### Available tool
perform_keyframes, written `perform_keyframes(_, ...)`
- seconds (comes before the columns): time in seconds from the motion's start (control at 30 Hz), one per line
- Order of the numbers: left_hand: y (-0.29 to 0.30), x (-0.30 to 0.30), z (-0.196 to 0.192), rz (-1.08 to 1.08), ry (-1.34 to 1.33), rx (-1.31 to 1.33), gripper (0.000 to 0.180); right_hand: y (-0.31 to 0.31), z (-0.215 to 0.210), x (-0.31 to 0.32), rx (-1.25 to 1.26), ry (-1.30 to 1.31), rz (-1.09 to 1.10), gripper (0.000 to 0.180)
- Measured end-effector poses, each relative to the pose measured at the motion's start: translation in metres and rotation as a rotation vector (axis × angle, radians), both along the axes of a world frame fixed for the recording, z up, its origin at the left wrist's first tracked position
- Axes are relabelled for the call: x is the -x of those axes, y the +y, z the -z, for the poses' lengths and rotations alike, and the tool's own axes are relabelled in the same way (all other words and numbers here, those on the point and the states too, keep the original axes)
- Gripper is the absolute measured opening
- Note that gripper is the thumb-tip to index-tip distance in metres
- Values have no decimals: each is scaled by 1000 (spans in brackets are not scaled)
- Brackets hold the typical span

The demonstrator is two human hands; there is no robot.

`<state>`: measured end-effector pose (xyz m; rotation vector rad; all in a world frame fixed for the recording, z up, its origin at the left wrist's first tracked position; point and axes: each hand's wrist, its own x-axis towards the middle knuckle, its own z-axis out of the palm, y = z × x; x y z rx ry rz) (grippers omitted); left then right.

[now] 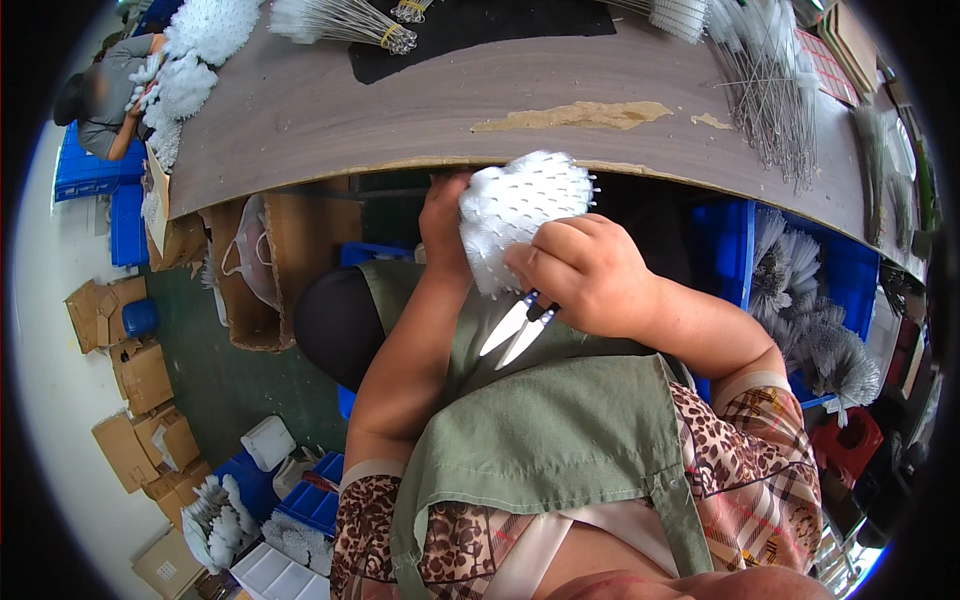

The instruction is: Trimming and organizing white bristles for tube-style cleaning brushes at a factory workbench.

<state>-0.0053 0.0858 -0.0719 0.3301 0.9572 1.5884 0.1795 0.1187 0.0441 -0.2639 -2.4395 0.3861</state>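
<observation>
In front of the table edge I hold a bundle of white-bristled brushes (528,205), its dark wire tips facing up. My left hand (446,222) is closed round the bundle's left side, its fingers partly hidden behind the bristles. My right hand (592,272) is closed on a pair of snips (514,328) with two pale blades and a dark handle. The blades stick out below the fist, slightly apart, pointing down and left over my green apron (540,440). The thumb and finger of this hand touch the bundle's right side.
On the brown table (400,120) lie a black mat (470,48), a wire-handled brush bundle (345,22) and loose brushes (770,90). A blue bin (850,290) with brushes stands at the right. Left are a cardboard box (310,240) and a co-worker (115,90).
</observation>
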Motion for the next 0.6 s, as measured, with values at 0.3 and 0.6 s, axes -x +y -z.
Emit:
perform_keyframes(0.3, 21, -23, -79, 737, 2239, -378, 40, 2, 1, -25, 599, 327, 148, 14)
perform_keyframes(0.6, 16, -23, -91, 710, 2231, -144, 36, -2, 21, -41, 1130, 434, 204, 17)
